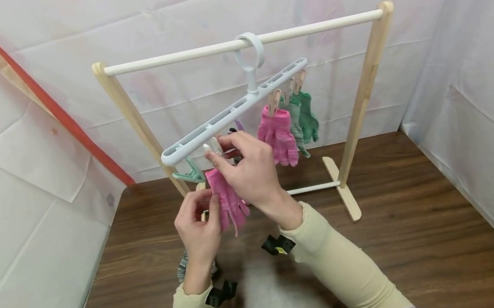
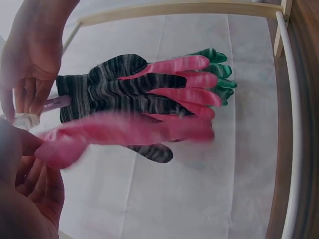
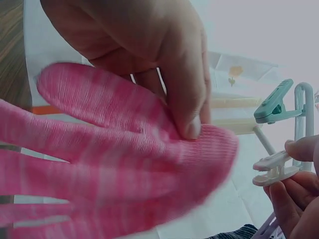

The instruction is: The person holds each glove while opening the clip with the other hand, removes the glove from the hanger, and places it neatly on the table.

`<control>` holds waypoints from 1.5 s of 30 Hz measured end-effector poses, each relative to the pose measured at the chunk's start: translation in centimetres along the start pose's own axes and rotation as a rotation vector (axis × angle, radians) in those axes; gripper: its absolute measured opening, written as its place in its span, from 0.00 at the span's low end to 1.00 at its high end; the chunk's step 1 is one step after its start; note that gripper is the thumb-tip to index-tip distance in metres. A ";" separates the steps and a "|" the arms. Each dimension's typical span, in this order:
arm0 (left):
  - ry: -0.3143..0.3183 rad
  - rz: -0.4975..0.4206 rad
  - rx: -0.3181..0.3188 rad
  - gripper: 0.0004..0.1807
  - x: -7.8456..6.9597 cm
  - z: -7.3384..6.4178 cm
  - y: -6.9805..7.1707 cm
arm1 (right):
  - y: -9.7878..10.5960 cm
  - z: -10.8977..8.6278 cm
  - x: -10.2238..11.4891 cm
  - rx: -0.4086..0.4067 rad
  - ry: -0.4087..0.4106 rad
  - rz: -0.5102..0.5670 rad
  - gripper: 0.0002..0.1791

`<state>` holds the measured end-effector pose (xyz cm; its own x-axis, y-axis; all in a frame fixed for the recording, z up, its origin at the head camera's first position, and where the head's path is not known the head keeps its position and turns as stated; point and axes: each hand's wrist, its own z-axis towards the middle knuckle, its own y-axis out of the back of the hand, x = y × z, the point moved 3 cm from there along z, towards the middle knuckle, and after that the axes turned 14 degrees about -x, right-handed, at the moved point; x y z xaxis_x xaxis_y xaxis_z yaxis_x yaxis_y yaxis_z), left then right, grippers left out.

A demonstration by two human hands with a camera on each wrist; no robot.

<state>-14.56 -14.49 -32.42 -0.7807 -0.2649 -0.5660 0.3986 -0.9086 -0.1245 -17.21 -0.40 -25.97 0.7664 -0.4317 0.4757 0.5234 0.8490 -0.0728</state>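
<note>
My left hand (image 1: 198, 227) pinches a pink glove (image 1: 229, 202) near its ribbed cuff, and the glove's fingers hang down. Just above the cuff, my right hand (image 1: 253, 168) squeezes a white clothespin (image 3: 271, 160) between thumb and fingers. In the right wrist view the clothespin's tips are parted, with the cuff a short way from them. The clothespin is under the near-left part of a pale blue clip hanger (image 1: 225, 124). A mint green clothespin (image 1: 191, 173) hangs at the hanger's left end. Behind the held glove, the left wrist view has a black-and-grey striped glove (image 2: 119, 94) with a lilac clothespin at its cuff.
The hanger hooks over the white bar (image 1: 319, 28) of a wooden rack (image 1: 362, 93) on a brown table (image 1: 423, 235). Farther along hang another pink glove (image 1: 278, 140), a grey-green glove (image 1: 295, 122) and a green glove (image 1: 309, 118). A striped knit item (image 1: 182, 269) lies by my left wrist.
</note>
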 end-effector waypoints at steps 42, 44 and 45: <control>0.313 0.240 0.281 0.05 9.6 -6.6 4.3 | 0.6 0.0 0.1 -0.036 0.013 0.042 0.18; 0.366 0.284 0.289 0.04 10.5 -6.7 4.6 | 0.6 0.0 0.1 -0.039 0.019 0.041 0.18; 0.387 0.317 0.294 0.04 10.8 -6.7 4.8 | 0.6 0.0 0.1 -0.039 0.022 0.040 0.18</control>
<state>-17.86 -19.53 -44.59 -0.3899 -0.4515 -0.8025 0.3908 -0.8703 0.2998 -16.80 0.05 -25.95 0.7949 -0.4042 0.4524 0.5056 0.8536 -0.1257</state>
